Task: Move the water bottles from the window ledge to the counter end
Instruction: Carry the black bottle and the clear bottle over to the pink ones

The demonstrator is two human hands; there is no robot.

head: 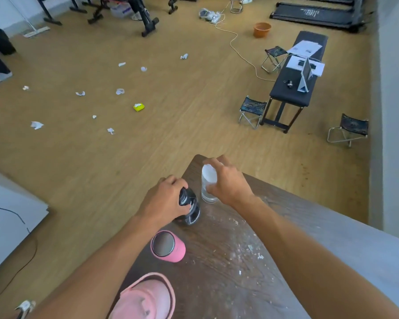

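Already both bottles are stood upright at the desk (228, 238) end. The dark bottle (190, 211) is gripped by the left hand (165, 201), the clear bottle (208, 186) by the right hand (228, 183), each directly under its hand, so release is judged next.

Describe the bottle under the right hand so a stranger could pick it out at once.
Find the dark wooden counter and follow it to its far rounded end. The clear bottle stands upright there, nearest the tip, with the right hand over its top. Its see-through body and white cap set it apart from the black bottle beside it, held by the left hand, and the pink cup nearer the camera.
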